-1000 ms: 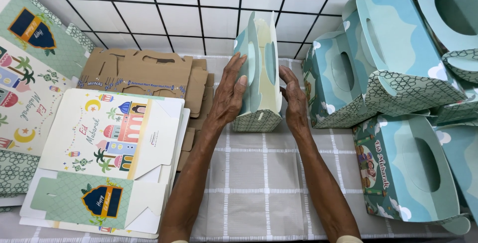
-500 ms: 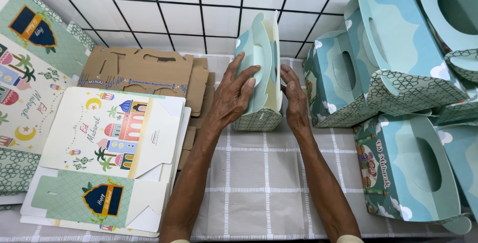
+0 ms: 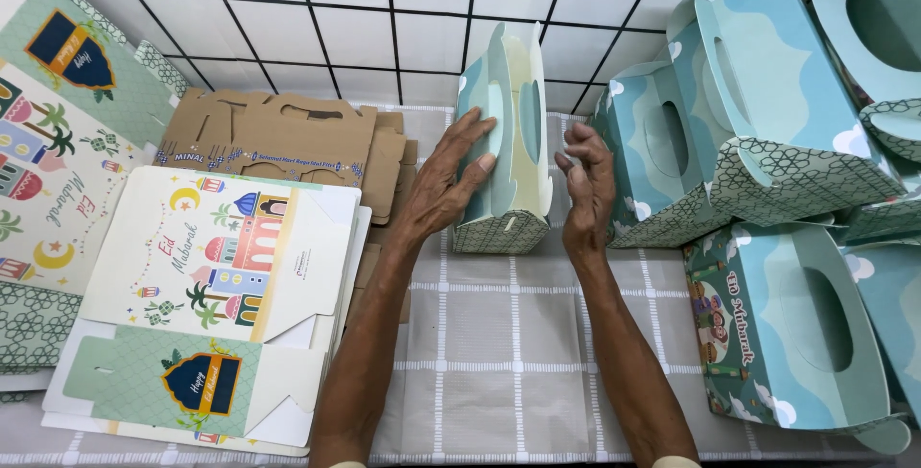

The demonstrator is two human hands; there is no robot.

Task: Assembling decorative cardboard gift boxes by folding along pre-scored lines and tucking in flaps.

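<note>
left hand (image 3: pixel 443 185): fingers spread flat against upright teal folded cardboard gift box (image 3: pixel 506 156) | right hand (image 3: pixel 587 185): loosely curled, empty, just beside it | box: on grey checked tablecloth (image 3: pixel 499 353)

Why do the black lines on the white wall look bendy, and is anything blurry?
In the head view, the wide lens curves the black grout lines of the white tiled wall toward the edges; light is soft and even, with faint shadows only; the upright teal cardboard gift box, left hand and right hand all look sharp.
</note>
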